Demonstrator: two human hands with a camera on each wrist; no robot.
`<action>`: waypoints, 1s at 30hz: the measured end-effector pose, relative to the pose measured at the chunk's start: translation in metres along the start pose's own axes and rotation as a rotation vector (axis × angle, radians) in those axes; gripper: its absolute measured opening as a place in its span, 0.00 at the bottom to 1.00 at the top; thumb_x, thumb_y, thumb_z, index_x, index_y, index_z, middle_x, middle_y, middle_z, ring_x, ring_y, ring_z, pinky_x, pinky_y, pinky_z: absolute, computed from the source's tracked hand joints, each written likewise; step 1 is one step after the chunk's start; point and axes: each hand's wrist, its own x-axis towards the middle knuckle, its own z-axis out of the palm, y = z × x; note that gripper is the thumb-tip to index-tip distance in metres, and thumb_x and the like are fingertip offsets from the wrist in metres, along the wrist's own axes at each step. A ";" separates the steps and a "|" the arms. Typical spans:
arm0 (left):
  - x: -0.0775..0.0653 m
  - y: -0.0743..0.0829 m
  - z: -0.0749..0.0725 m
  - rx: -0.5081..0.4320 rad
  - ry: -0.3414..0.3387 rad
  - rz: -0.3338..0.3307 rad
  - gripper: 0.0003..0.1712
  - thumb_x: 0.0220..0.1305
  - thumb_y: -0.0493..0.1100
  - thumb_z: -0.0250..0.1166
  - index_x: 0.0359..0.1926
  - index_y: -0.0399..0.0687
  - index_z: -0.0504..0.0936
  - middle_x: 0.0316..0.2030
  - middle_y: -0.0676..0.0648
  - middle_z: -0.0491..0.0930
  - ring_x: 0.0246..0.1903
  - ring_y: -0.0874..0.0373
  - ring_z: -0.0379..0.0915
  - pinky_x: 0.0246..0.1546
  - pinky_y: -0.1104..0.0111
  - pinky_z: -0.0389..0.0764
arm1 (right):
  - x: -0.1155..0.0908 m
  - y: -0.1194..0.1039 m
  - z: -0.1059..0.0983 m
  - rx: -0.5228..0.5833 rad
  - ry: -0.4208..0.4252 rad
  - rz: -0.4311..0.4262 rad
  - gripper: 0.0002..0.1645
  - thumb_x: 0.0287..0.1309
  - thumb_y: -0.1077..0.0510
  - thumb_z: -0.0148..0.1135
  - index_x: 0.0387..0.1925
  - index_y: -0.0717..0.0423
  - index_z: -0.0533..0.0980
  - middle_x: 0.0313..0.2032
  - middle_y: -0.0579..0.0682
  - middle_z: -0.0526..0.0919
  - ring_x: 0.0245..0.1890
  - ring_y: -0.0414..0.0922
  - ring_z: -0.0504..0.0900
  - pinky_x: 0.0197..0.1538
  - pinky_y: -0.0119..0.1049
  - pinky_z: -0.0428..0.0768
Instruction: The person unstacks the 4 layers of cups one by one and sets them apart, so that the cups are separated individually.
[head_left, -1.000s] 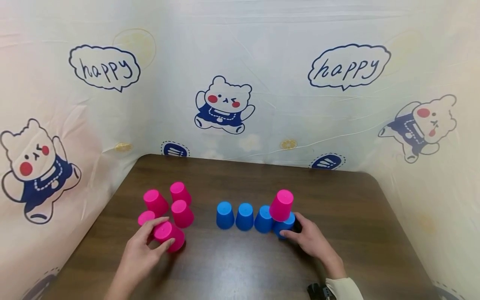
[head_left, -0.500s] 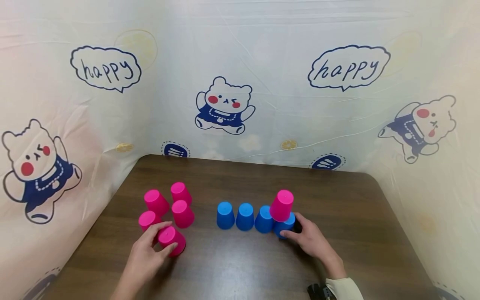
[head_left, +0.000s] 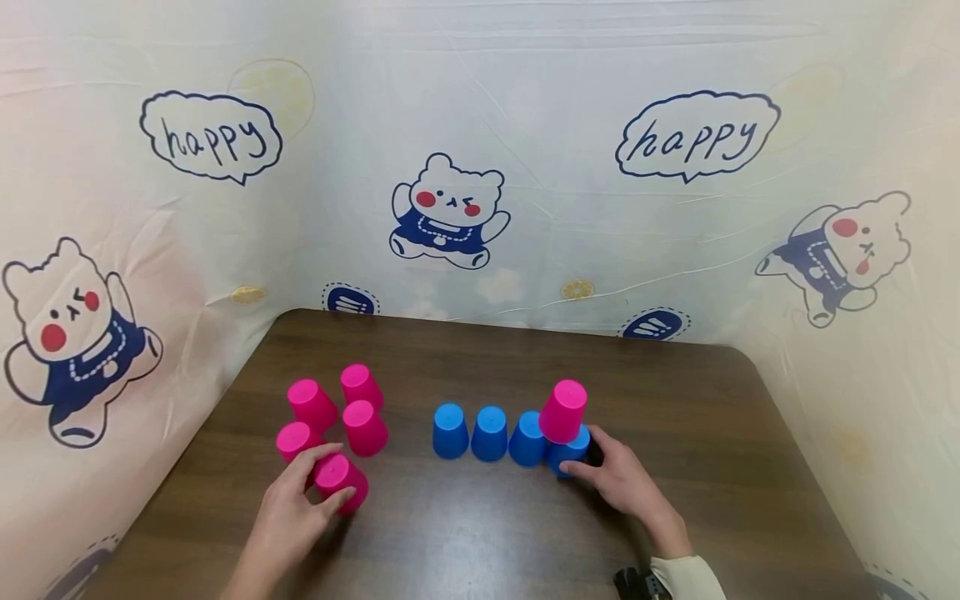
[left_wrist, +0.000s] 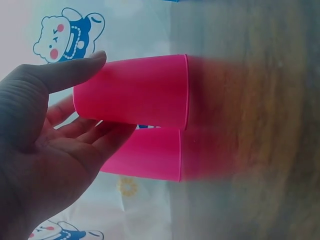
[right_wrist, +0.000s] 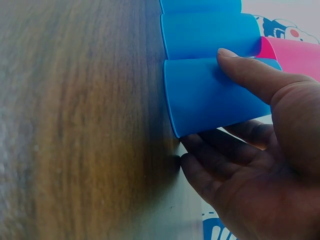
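Note:
My left hand (head_left: 288,508) holds an upside-down pink cup (head_left: 342,483) between thumb and fingers, at the front of a group of pink cups. The left wrist view shows the thumb along one side of this cup (left_wrist: 132,92), with another pink cup (left_wrist: 150,155) close behind. On the right, my right hand (head_left: 618,472) grips the rightmost blue cup (head_left: 566,454) of a row. Its thumb lies on the near side of that cup (right_wrist: 215,100), fingers on the far side. A further pink cup (head_left: 564,412) stands upside down on top of the two rightmost blue cups.
Several pink cups, such as the rear one (head_left: 362,386), stand upside down on the left of the brown table (head_left: 480,550). The remaining blue cups (head_left: 450,432) continue the row leftward. A printed curtain (head_left: 562,100) surrounds the table's back and sides.
My left hand has shifted slightly toward the near edge with its pink cup, uncovering more of the pink cup behind it. The right hand and the blue row have stayed still.

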 end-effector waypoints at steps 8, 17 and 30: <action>0.003 0.014 -0.014 -0.050 0.119 0.104 0.39 0.41 0.27 0.85 0.57 0.40 0.82 0.50 0.44 0.86 0.49 0.77 0.79 0.51 0.90 0.74 | 0.000 0.001 0.000 -0.004 0.000 0.001 0.36 0.62 0.41 0.75 0.66 0.49 0.75 0.58 0.50 0.84 0.60 0.51 0.81 0.68 0.64 0.76; 0.031 0.059 -0.034 -0.166 0.182 0.327 0.42 0.40 0.22 0.84 0.61 0.40 0.82 0.54 0.44 0.84 0.56 0.76 0.77 0.59 0.85 0.75 | 0.000 0.002 0.000 -0.003 -0.003 0.001 0.36 0.62 0.41 0.75 0.66 0.49 0.75 0.58 0.50 0.84 0.60 0.52 0.81 0.68 0.64 0.75; 0.081 0.151 0.055 -0.279 -0.285 0.294 0.39 0.60 0.42 0.80 0.71 0.54 0.75 0.67 0.53 0.77 0.68 0.53 0.75 0.63 0.54 0.82 | 0.002 0.002 -0.001 0.008 -0.013 0.008 0.36 0.62 0.42 0.75 0.67 0.47 0.74 0.61 0.51 0.83 0.62 0.54 0.80 0.69 0.66 0.74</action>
